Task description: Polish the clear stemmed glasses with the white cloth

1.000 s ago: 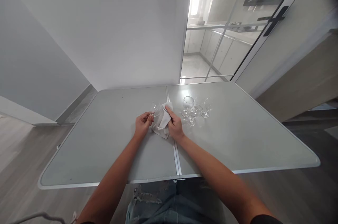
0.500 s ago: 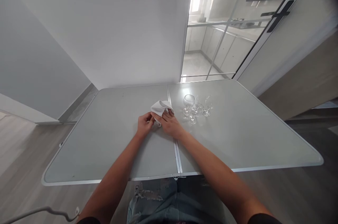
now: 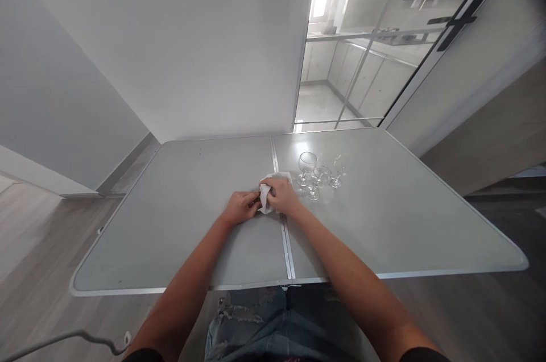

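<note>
A crumpled white cloth (image 3: 264,203) is gripped in my right hand (image 3: 282,196), its fingers curled around it just over the seam of the table. My left hand (image 3: 242,206) is closed in a pinch at the cloth's left edge. Whatever lies between its fingers is hidden or too small to make out. To the right of my hands, several clear stemmed glasses stand close together, among them a round-bowled glass (image 3: 307,162) at the back. In front of it a glass base (image 3: 312,192) faces me.
The pale folding table (image 3: 170,248) has a metal seam (image 3: 286,248) down its middle and a raised metal rim. A white wall (image 3: 222,55) rises behind it, with a glass-paned door (image 3: 358,66) at the back right. A grey cable (image 3: 77,335) lies at the lower left.
My right hand has turned and bunched the cloth, which is now lower and further right. My left hand has shifted slightly right and down, fingers still closed. The glasses stay put.
</note>
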The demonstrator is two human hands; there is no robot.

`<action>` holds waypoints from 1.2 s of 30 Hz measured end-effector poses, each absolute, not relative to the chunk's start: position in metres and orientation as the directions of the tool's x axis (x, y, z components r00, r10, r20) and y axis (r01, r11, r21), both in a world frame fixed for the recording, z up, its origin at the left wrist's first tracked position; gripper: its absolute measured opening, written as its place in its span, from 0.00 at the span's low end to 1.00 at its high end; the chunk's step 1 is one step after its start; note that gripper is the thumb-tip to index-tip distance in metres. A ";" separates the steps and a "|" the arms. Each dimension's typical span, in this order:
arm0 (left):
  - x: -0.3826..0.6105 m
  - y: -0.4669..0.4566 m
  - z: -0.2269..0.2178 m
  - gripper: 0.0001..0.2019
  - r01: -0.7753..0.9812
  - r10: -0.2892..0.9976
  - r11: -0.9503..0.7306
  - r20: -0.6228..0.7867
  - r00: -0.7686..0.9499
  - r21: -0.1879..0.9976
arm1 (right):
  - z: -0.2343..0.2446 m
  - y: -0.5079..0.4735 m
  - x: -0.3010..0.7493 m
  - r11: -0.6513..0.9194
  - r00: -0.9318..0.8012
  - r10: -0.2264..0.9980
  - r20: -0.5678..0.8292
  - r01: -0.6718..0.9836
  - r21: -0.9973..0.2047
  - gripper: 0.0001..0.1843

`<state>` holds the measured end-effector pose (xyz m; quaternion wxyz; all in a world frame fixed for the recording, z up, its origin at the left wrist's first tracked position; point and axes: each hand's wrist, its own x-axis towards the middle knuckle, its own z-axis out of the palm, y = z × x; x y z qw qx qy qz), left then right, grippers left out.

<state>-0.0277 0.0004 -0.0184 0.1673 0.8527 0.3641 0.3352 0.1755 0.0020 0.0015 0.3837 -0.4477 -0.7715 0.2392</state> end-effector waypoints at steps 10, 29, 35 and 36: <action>-0.029 -0.001 -0.017 0.11 0.425 0.772 -0.634 0.491 0.403 0.646 | -0.004 0.005 0.171 -0.150 -0.203 0.974 -0.096 -0.269 -0.951 0.17; -0.025 0.011 -0.018 0.12 0.442 0.886 -0.433 0.461 0.048 0.786 | -0.022 -0.014 0.156 0.544 -0.138 0.835 0.533 0.362 -0.757 0.38; -0.028 0.008 -0.020 0.08 0.583 0.838 -0.514 0.514 0.184 0.629 | -0.006 -0.015 0.160 0.759 -0.504 0.635 0.586 0.548 -0.351 0.37; -0.028 0.007 -0.020 0.07 0.606 0.813 -0.552 0.530 0.240 0.572 | -0.004 -0.014 0.161 0.763 -0.519 0.629 0.579 0.554 -0.332 0.35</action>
